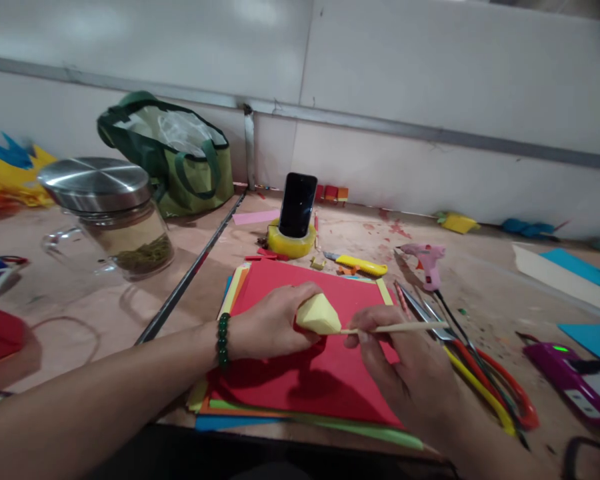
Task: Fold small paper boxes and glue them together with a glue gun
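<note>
My left hand (pixel 270 323) is closed around a pale yellow folded paper piece (pixel 318 315), which it holds just above a red sheet (pixel 300 373) on top of a stack of coloured paper. A green bead bracelet sits on that wrist. My right hand (pixel 400 367) pinches a thin wooden stick (pixel 405 327) whose tip goes into the yellow piece from the right. Both hands hover over the middle of the red sheet.
Scissors with red and yellow handles (pixel 475 373) lie right of the stack, beside a pink glue gun (pixel 427 261). A yellow utility knife (pixel 360 265), a phone (pixel 297 204) propped in a yellow tape roll, a lidded glass jar (pixel 115 213), a green bag (pixel 175 153) and a purple device (pixel 570 373) surround the work area.
</note>
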`<state>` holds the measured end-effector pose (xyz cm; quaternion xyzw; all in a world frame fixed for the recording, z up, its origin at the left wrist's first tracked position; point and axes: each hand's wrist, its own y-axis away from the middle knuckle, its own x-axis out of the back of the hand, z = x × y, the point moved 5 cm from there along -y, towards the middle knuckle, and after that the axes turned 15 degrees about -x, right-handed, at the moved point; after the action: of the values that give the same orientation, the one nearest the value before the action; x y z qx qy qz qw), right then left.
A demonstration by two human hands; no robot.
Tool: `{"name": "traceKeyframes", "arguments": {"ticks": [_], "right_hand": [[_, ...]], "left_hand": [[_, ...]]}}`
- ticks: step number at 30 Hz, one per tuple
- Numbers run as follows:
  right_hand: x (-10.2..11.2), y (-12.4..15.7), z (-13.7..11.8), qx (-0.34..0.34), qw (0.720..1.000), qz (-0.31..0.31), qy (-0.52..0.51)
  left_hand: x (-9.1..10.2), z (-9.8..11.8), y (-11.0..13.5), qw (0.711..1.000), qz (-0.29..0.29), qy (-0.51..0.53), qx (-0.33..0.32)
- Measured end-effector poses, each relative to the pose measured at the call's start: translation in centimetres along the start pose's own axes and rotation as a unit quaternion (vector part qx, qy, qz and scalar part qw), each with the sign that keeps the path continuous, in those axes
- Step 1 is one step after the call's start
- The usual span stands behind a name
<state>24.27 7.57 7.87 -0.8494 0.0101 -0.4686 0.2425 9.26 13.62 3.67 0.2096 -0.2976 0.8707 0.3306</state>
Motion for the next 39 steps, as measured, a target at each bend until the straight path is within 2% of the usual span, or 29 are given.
{"name": "traceKeyframes", "arguments": {"ticks": [3, 9, 16, 22, 28, 39], "right_hand": [[-0.2, 0.2, -0.1, -0.002, 1.000, -0.002, -0.010], [-0.3, 0.7, 1.0, -0.042, 0.996, 0.006, -0.076], [-0.3, 0.3, 1.0, -0.050, 0.997, 0.005, -0.059], [-0.3, 0.0, 1.5, -0.079, 0.989, -0.006, -0.126], [-0.4, -0.7, 1.1, -0.078, 0.992, -0.022, -0.092], [-0.7, -1.2, 1.7, -0.120, 0.981, -0.058, -0.141]], "left_hand": [[-0.2, -0.3, 0.2, 0.999, 0.001, 0.036, 0.011], [-0.5, -0.5, 0.3, 1.000, -0.008, 0.001, 0.004], [-0.4, -0.2, 0.2, 1.000, -0.014, -0.018, -0.010], [-0.4, -0.2, 0.2, 1.000, -0.010, -0.023, -0.016], [-0.5, -0.3, 0.2, 0.999, -0.008, -0.030, -0.012], [-0.6, -0.7, 0.3, 0.999, -0.004, -0.029, -0.031]]}}
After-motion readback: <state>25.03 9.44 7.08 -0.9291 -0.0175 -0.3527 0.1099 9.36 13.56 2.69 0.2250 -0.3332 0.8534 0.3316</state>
